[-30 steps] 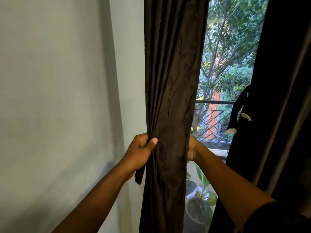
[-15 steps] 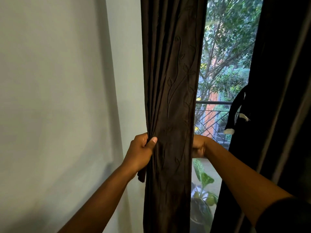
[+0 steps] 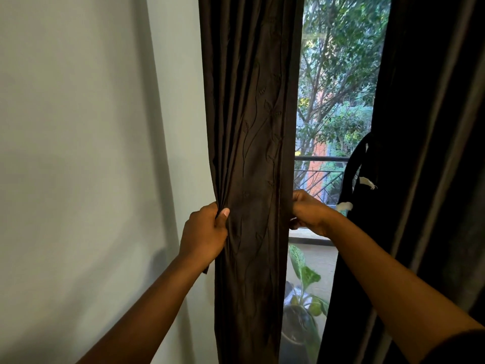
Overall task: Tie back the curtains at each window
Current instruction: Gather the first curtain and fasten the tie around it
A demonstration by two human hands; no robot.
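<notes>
A dark brown curtain [image 3: 252, 127] with a stitched leaf pattern hangs gathered at the left side of the window. My left hand [image 3: 203, 233] grips its left edge, thumb pressed on the front folds. My right hand [image 3: 308, 212] grips its right edge, the fingers curled behind the fabric and partly hidden. A second dark curtain [image 3: 420, 179] hangs at the right, with a dark tieback strap [image 3: 353, 166] with white tips looped beside it.
A pale wall [image 3: 91, 153] fills the left. Through the window gap I see a balcony railing [image 3: 320, 159], trees, and a potted plant [image 3: 301, 306] low behind the glass.
My right hand has come further out from behind the curtain's right edge and gathered the fabric narrower. My left hand has kept its grip.
</notes>
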